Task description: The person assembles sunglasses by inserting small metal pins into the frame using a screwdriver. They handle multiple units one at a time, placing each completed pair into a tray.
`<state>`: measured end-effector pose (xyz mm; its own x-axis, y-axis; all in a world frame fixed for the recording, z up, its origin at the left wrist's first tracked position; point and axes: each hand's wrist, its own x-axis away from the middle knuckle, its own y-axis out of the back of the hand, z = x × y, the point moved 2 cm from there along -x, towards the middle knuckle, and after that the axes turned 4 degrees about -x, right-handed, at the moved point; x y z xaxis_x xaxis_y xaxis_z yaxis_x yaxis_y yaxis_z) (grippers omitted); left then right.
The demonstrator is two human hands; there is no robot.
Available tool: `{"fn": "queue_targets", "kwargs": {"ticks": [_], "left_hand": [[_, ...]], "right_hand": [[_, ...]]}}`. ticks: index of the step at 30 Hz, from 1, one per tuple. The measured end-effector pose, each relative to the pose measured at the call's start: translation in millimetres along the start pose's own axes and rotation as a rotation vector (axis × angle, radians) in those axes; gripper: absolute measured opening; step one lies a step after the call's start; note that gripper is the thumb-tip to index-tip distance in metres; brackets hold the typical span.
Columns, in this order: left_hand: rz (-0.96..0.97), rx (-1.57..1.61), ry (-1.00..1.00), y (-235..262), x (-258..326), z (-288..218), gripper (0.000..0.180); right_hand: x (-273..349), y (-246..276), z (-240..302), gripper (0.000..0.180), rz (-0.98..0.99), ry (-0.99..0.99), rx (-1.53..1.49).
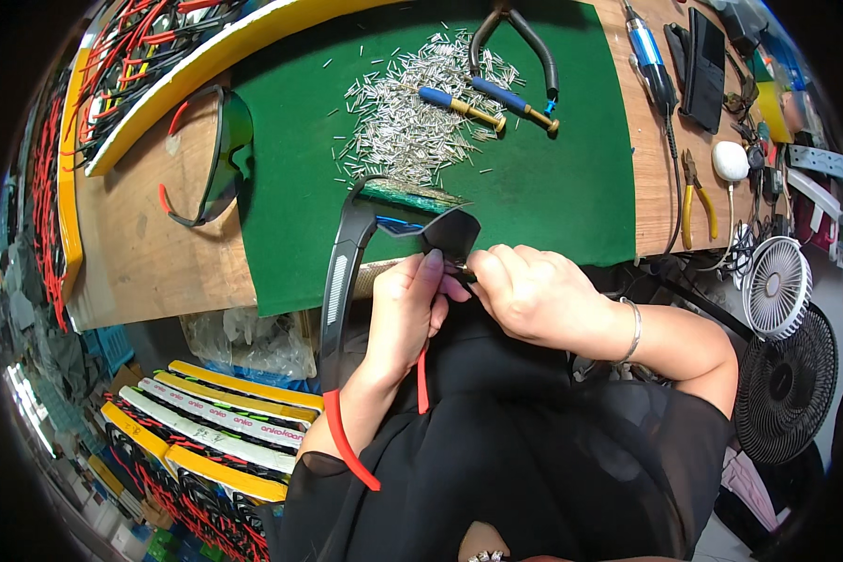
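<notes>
From where I sit, the head camera shows me a pair of sunglasses (451,229) in front of the person's body, at the near edge of the table (150,253). Its dark frame has red tips, and its lens shines green along the top. The left hand (407,314) holds it in a narrow pinch, thumb and fingers close to the lens corner; one long arm of the frame runs down across the left forearm, while another red tip hangs below that hand. The right hand (539,295) meets the same corner with its fingers drawn together; I cannot tell whether they pinch the frame or some tiny part. A bracelet (635,332) circles the right wrist.

Beyond the hands I see a green mat (553,206) bearing a loose heap of small metal pins (403,122). Two blue-gripped hand tools (501,94) lie at the right side of the heap, and dark-handled pliers (525,36) sit above them. To the left of the heap, a second pair of sunglasses (235,150) overlaps the mat's edge.

On the table's right side I can make out a blue and black power tool (648,56), a black phone (705,70) and yellow-handled cutters (687,204). Nearer the person stand a white fan (777,286) and a black fan (787,384).
</notes>
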<state>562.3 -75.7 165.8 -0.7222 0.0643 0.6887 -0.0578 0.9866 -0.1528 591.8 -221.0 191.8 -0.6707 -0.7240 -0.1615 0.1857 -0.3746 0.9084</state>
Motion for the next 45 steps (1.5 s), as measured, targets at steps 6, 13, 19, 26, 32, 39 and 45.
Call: {"fn": "queue_targets", "kwargs": {"ticks": [6, 13, 19, 26, 32, 39, 45], "left_hand": [[0.044, -0.044, -0.02, 4, 0, 0, 0.04], [0.038, 0.065, -0.025, 1, -1, 2, 0.032], [-0.01, 0.22, -0.091, 10, -1, -11, 0.027], [0.202, 0.087, -0.049, -15, 16, -16, 0.022], [0.291, 0.213, 0.038, -13, 18, 4, 0.031], [0.355, 0.385, 0.052, -9, 17, -1, 0.037], [0.439, 0.123, 0.009, -8, 21, -4, 0.043]], "right_hand": [[-1, -3, 1, 0.019, -0.034, 0.001, 0.026], [-1, 2, 4, 0.016, -0.004, 0.01, 0.137], [22, 35, -32, 0.029, -0.018, -0.135, 0.06], [21, 44, -67, 0.041, -0.205, -0.308, 0.311], [-1, 47, -22, 0.04, -0.118, -0.302, -0.664], [-20, 23, -6, 0.013, -0.24, -0.219, -0.628], [-24, 26, -21, 0.014, 0.011, -0.587, -0.959]]}}
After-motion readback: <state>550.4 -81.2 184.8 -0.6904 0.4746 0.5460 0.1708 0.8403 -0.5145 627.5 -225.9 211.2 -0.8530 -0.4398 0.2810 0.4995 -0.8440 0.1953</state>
